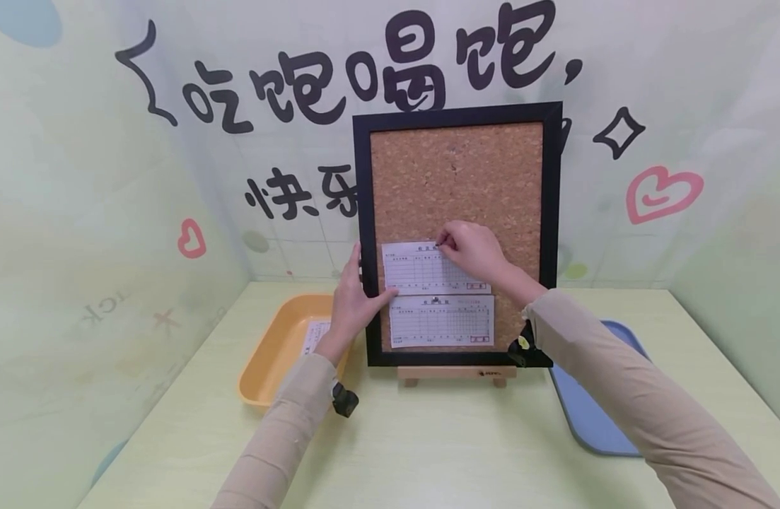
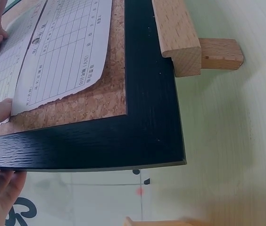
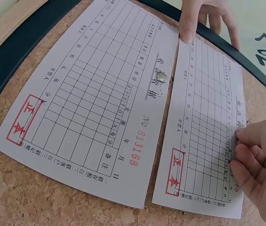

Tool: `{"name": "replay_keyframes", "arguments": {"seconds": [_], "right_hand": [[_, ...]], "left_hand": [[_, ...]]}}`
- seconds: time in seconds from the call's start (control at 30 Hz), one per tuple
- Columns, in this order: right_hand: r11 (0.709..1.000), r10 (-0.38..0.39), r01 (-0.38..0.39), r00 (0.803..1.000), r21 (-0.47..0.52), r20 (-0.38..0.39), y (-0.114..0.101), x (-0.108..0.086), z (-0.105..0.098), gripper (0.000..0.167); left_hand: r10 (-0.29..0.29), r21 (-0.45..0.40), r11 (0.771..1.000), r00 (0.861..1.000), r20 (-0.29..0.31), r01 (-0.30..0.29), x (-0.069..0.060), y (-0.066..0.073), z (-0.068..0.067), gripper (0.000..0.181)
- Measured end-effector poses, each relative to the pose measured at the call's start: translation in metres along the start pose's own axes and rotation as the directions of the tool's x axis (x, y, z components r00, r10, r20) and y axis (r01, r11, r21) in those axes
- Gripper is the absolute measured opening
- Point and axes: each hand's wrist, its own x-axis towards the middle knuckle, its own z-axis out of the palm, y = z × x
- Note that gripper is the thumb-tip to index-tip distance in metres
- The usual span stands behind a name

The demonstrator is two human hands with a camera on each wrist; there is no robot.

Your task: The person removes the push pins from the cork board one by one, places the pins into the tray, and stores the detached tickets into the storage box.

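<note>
Evidently, the pale table (image 1: 440, 459) carries the whole setup, bottom of the head frame. Cork board (image 1: 453, 184) at centre, propped up by a wooden stand (image 1: 456, 372), presumably so its face meets both hands. Blue tray (image 1: 593, 413) lower right, yellow tray (image 1: 246, 367) left of centre; they flank the board, perhaps to leave the middle free. Loose slip (image 1: 312, 338) in the yellow one. Upper slip (image 1: 405, 268) and lower slip (image 1: 421, 326) on the board's lower half, long edges nearly meeting, likely lined up on purpose. Left hand (image 1: 351, 300): grips the board's left edge, thumb in front on the upper slip's lower left corner, fingers behind; probably steadies board and paper together. Right hand (image 1: 475, 251): forearm slants up from lower right, fingers bent, tips close together at the upper slip's top edge; cannot tell whether they pinch anything. Smallest: pin (image 3: 161, 77) at the lower slip's heading, apparently fixing it to the cork
</note>
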Motion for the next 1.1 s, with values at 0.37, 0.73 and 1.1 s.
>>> {"name": "replay_keyframes", "arguments": {"seconds": [0.37, 0.73, 1.1], "right_hand": [[1.0, 0.021, -0.021, 0.999, -0.007, 0.048, -0.0001, 0.0021, -0.0029, 0.007], [0.998, 0.055, -0.053, 0.996, -0.029, 0.072, -0.0033, 0.0043, -0.0037, 0.009], [0.996, 0.037, -0.03, 0.996, -0.078, 0.083, -0.0057, 0.0048, -0.0059, 0.009]], "left_hand": [[0.014, -0.002, 1.0, 1.0, -0.01, -0.014, 0.0006, -0.0008, 0.0018, 0.099], [0.005, -0.004, 1.0, 1.0, -0.006, -0.005, 0.0006, -0.0007, 0.0015, 0.099], [0.011, -0.009, 1.0, 1.0, -0.004, -0.011, 0.0013, -0.0003, 0.0004, 0.099]]}}
